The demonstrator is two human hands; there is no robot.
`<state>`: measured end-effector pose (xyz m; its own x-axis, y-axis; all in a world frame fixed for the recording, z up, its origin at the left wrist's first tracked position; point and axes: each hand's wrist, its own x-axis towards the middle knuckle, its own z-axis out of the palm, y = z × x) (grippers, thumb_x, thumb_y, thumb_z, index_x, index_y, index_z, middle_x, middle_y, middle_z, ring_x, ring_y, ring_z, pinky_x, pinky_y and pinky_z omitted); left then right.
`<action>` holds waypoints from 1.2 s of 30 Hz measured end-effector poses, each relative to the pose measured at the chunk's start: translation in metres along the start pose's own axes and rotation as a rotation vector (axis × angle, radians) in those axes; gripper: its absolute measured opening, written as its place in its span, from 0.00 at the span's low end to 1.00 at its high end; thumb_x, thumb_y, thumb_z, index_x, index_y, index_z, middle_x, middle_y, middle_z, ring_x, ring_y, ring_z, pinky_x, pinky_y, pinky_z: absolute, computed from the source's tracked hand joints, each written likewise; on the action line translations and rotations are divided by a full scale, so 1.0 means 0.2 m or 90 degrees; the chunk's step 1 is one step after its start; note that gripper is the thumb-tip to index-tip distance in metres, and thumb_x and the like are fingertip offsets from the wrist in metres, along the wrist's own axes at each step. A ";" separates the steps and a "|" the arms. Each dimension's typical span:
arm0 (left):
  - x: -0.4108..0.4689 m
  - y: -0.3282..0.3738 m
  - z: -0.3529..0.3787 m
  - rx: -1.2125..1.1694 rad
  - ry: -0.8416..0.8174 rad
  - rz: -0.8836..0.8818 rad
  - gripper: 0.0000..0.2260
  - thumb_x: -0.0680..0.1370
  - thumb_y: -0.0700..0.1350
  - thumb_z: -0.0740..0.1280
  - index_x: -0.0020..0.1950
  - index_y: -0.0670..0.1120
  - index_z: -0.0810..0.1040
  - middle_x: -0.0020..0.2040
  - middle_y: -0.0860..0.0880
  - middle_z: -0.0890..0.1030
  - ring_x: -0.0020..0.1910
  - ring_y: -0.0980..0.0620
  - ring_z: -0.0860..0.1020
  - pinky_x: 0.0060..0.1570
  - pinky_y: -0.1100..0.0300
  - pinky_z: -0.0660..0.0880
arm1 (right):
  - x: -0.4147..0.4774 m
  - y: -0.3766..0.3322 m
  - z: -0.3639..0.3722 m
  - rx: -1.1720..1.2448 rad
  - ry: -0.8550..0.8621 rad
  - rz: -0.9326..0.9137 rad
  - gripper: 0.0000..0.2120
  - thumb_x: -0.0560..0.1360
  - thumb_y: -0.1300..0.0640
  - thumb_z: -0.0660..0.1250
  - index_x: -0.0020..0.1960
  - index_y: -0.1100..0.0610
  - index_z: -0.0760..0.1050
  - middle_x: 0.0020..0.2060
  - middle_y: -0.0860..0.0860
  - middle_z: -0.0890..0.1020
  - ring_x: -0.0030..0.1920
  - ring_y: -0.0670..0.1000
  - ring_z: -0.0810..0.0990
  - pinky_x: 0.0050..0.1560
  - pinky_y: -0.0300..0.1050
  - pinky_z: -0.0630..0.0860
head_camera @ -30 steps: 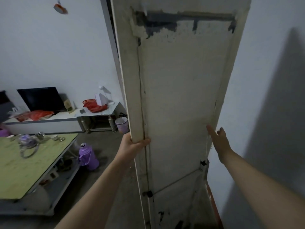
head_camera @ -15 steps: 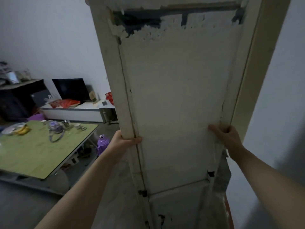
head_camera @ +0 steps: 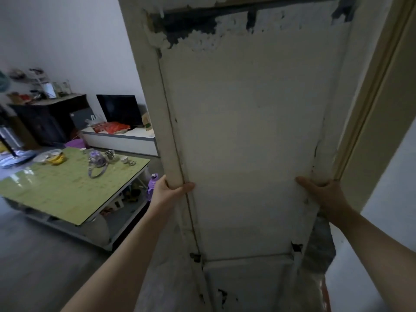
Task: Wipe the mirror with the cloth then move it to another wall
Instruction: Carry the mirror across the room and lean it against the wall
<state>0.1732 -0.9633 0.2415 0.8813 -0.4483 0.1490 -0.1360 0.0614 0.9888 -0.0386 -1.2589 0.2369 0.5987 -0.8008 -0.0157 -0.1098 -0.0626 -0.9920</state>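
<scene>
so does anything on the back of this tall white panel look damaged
Yes. The tall white-backed mirror panel has its white coating flaked off along the top, baring a dark patch, with smaller black chips near the bottom.

Since a second ago I see the right hand (head_camera: 324,194) go from flat and open against the mirror (head_camera: 247,143) back to wrapped on its right edge. The mirror now fills more of the view, top cut off. View swung left: a door frame (head_camera: 369,109) now shows beside the mirror's right edge, a dark cabinet (head_camera: 45,118) has come in at left, and the green table (head_camera: 67,188) sits closer to the mirror.
</scene>
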 end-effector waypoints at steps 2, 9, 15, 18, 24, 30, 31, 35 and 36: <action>-0.02 -0.06 0.02 0.008 0.031 -0.016 0.14 0.67 0.36 0.76 0.50 0.47 0.79 0.48 0.46 0.84 0.43 0.51 0.84 0.46 0.54 0.81 | 0.02 0.01 0.01 0.003 -0.003 -0.004 0.58 0.36 0.28 0.76 0.58 0.61 0.78 0.53 0.56 0.82 0.50 0.57 0.82 0.55 0.59 0.78; -0.03 -0.10 0.10 0.045 0.122 0.006 0.19 0.64 0.39 0.79 0.51 0.47 0.77 0.45 0.52 0.83 0.40 0.59 0.82 0.37 0.67 0.79 | 0.01 0.00 0.07 0.032 0.036 -0.058 0.43 0.51 0.38 0.74 0.59 0.62 0.77 0.50 0.53 0.80 0.47 0.54 0.81 0.51 0.44 0.78; -0.03 -0.11 0.01 0.041 0.138 -0.015 0.19 0.62 0.40 0.79 0.51 0.47 0.80 0.48 0.48 0.84 0.46 0.48 0.83 0.43 0.55 0.81 | 0.00 0.00 0.13 0.029 0.052 -0.095 0.20 0.69 0.57 0.74 0.57 0.65 0.76 0.44 0.51 0.78 0.37 0.44 0.75 0.37 0.37 0.73; -0.05 -0.11 -0.08 0.058 0.169 -0.017 0.25 0.60 0.42 0.79 0.55 0.40 0.80 0.48 0.46 0.85 0.46 0.46 0.83 0.38 0.60 0.80 | -0.01 -0.04 0.21 0.025 0.034 -0.096 0.20 0.67 0.55 0.75 0.55 0.61 0.75 0.46 0.51 0.77 0.43 0.51 0.76 0.42 0.42 0.74; -0.14 -0.04 -0.34 0.064 0.247 -0.036 0.19 0.64 0.39 0.79 0.53 0.41 0.81 0.48 0.45 0.85 0.45 0.47 0.84 0.48 0.50 0.81 | -0.04 -0.15 0.47 0.032 -0.041 -0.097 0.21 0.66 0.49 0.76 0.54 0.55 0.74 0.45 0.49 0.78 0.41 0.49 0.78 0.42 0.43 0.75; -0.20 0.09 -0.68 0.063 0.314 0.004 0.14 0.67 0.34 0.76 0.51 0.39 0.81 0.40 0.51 0.83 0.31 0.62 0.81 0.29 0.69 0.76 | -0.12 -0.30 0.84 0.043 -0.088 -0.109 0.19 0.66 0.48 0.76 0.52 0.55 0.75 0.39 0.47 0.79 0.36 0.47 0.78 0.32 0.42 0.74; -0.21 0.11 -0.77 0.068 0.330 0.009 0.15 0.66 0.35 0.76 0.51 0.38 0.81 0.41 0.50 0.83 0.32 0.61 0.82 0.29 0.70 0.75 | -0.13 -0.32 0.92 0.044 -0.103 -0.112 0.19 0.66 0.48 0.75 0.52 0.56 0.75 0.38 0.47 0.79 0.35 0.49 0.78 0.33 0.43 0.75; -0.22 0.15 -1.08 0.095 0.369 0.023 0.16 0.65 0.37 0.78 0.51 0.40 0.82 0.43 0.50 0.84 0.39 0.54 0.82 0.31 0.70 0.75 | -0.24 -0.41 1.23 0.059 -0.137 -0.114 0.18 0.68 0.50 0.74 0.52 0.58 0.74 0.37 0.48 0.78 0.34 0.50 0.76 0.31 0.43 0.73; -0.22 0.16 -1.16 0.102 0.377 0.021 0.15 0.64 0.37 0.78 0.50 0.40 0.82 0.42 0.50 0.84 0.39 0.55 0.81 0.31 0.71 0.75 | -0.28 -0.43 1.30 0.062 -0.145 -0.116 0.18 0.68 0.51 0.74 0.52 0.58 0.74 0.37 0.49 0.78 0.33 0.50 0.76 0.31 0.43 0.72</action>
<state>0.2352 -0.7353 0.2678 0.9709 0.1258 0.2039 -0.1937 -0.0885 0.9771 0.1444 -1.0542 0.2910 0.7649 -0.6273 0.1465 0.0857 -0.1264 -0.9883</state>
